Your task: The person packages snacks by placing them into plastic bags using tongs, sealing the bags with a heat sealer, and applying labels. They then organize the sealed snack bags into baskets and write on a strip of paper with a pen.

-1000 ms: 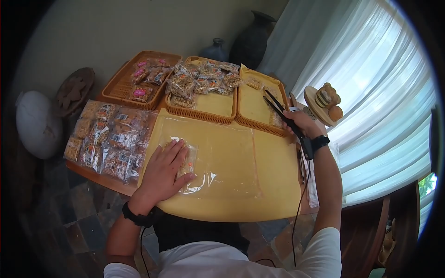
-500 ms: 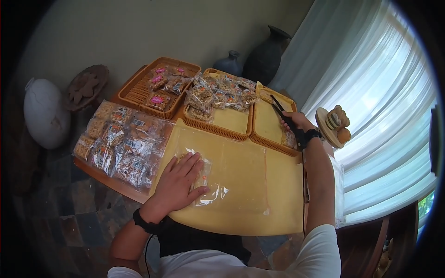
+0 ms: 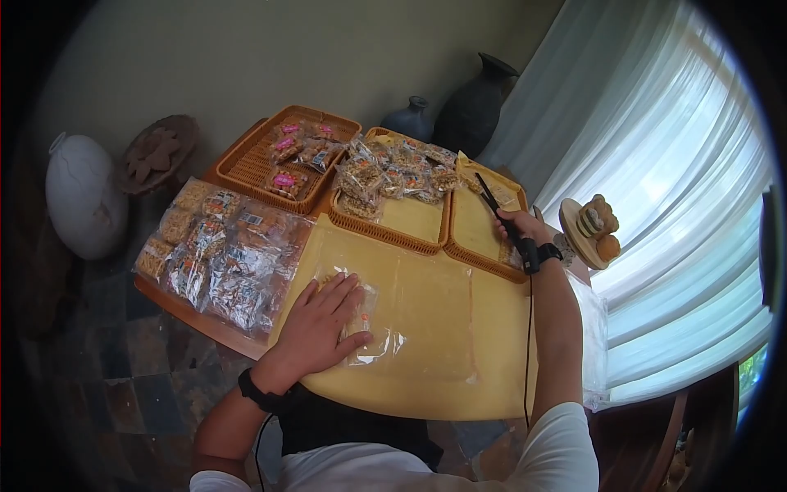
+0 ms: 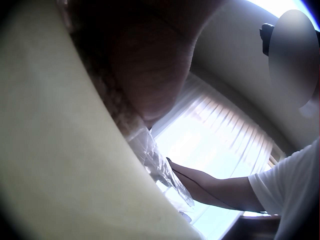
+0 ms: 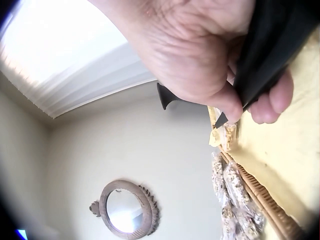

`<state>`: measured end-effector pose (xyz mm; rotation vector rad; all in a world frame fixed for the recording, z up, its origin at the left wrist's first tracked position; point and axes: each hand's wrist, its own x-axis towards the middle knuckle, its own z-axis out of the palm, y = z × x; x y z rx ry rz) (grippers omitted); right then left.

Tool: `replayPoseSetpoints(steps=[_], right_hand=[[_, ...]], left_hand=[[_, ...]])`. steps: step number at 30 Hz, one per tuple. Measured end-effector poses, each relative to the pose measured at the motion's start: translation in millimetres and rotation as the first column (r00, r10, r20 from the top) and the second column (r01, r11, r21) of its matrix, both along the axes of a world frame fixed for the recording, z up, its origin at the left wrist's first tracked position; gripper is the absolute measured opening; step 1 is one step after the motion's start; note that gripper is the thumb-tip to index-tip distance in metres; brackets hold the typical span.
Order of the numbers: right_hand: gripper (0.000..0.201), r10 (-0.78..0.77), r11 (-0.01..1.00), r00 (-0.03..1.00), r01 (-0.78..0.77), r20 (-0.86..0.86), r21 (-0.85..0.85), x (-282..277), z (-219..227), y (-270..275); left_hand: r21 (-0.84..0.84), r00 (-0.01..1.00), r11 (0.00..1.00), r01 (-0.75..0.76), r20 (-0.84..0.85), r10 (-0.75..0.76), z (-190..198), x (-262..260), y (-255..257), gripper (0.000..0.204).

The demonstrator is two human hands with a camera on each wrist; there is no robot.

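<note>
My left hand (image 3: pixel 324 328) lies flat, fingers extended, on a clear snack packet (image 3: pixel 361 328) at the left part of a large clear plastic bag (image 3: pixel 426 320). Beneath the bag is a pale yellow mat (image 3: pixel 502 353). In the left wrist view the palm's heel (image 4: pixel 155 85) presses down at the crinkled plastic (image 4: pixel 155 155). My right hand (image 3: pixel 525 230) grips a black corded hair straightener (image 3: pixel 490 197) over the right wicker basket (image 3: pixel 484 264). Its long arms point away from me. In the right wrist view, fingers (image 5: pixel 265 107) curl round its black handle (image 5: pixel 265 60).
The middle basket (image 3: pixel 393 236) is heaped with snack packets (image 3: pixel 393 168); the left basket (image 3: pixel 246 164) has several pink-labelled ones (image 3: pixel 287 182). Filled clear bags (image 3: pixel 221 250) cover the table's left end. A wooden stand with bread (image 3: pixel 597 225) is at the right. The cord (image 3: pixel 529 344) trails toward me.
My right hand has carried the straightener forward over the right basket, then drawn it back slightly. The left hand stays on the packet. The head view has shifted.
</note>
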<state>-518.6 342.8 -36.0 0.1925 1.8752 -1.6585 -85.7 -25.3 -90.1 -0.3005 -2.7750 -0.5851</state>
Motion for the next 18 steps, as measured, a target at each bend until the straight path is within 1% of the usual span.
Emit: replayPoseSetpoints(steps=[1, 2, 4, 5, 7, 8, 10, 11, 12, 14, 16, 18], right_hand=[[0.018, 0.025, 0.999, 0.999, -0.025, 0.020, -0.024, 8.3, 1.4, 3.3], [0.018, 0.016, 1.000, 1.000, -0.015, 0.026, -0.024, 18.2, 0.4, 7.3], [0.017, -0.034, 0.999, 0.998, 0.032, -0.058, -0.033, 38.0, 0.8, 16.2], [0.017, -0.047, 0.998, 0.998, 0.045, -0.049, -0.036, 47.9, 2.6, 22.3], [0.016, 0.047, 0.993, 0.994, -0.058, -0.103, -0.104, 72.1, 3.9, 33.6], [0.016, 0.026, 0.993, 0.996, -0.035, -0.081, -0.115, 89.4, 4.0, 43.1], [0.017, 0.069, 0.996, 0.976, -0.079, -0.205, -0.044, 134.1, 22.3, 53.1], [0.020, 0.052, 0.999, 0.968, -0.051, -0.247, 0.010, 151.0, 20.5, 67.9], [0.020, 0.046, 0.999, 0.964, -0.046, -0.263, 0.007, 174.9, 23.2, 79.5], [0.020, 0.054, 0.997, 0.967, -0.065, -0.249, -0.037, 229.3, 32.1, 97.5], [0.020, 0.037, 0.998, 0.979, -0.046, -0.199, -0.042, 273.8, 24.2, 124.9], [0.019, 0.019, 0.998, 0.987, -0.028, -0.160, -0.051, 316.3, 18.1, 142.6]], left_hand=[[-0.005, 1.000, 1.000, -0.001, -0.001, 0.001, 0.4, -0.1, -0.1, 0.081], [-0.012, 1.000, 1.000, 0.000, 0.000, 0.000, 0.7, 0.3, 0.0, 0.081], [-0.015, 1.000, 1.000, 0.016, 0.007, -0.016, 1.3, 0.5, -0.6, 0.081], [-0.018, 1.000, 1.000, 0.023, 0.012, -0.023, 2.0, 1.0, -0.7, 0.081], [-0.021, 0.999, 0.999, 0.044, 0.030, -0.043, 5.5, 3.3, -0.5, 0.081], [-0.019, 0.998, 0.998, 0.055, 0.043, -0.055, 6.9, 6.5, -0.6, 0.081], [-0.028, 0.995, 0.996, 0.082, 0.068, -0.080, 10.7, 11.1, -1.8, 0.080], [-0.029, 0.994, 0.996, 0.085, 0.071, -0.083, 12.7, 12.3, -2.6, 0.080], [-0.034, 0.990, 0.994, 0.107, 0.091, -0.104, 14.4, 13.3, -2.7, 0.080], [-0.039, 0.992, 0.996, 0.081, 0.097, -0.077, 16.1, 13.5, -1.9, 0.078], [-0.065, 0.989, 0.993, 0.098, 0.118, -0.090, 15.5, 13.3, -1.4, 0.077], [-0.089, 0.991, 0.992, 0.094, 0.104, -0.084, 18.4, 11.9, -0.1, 0.078]])
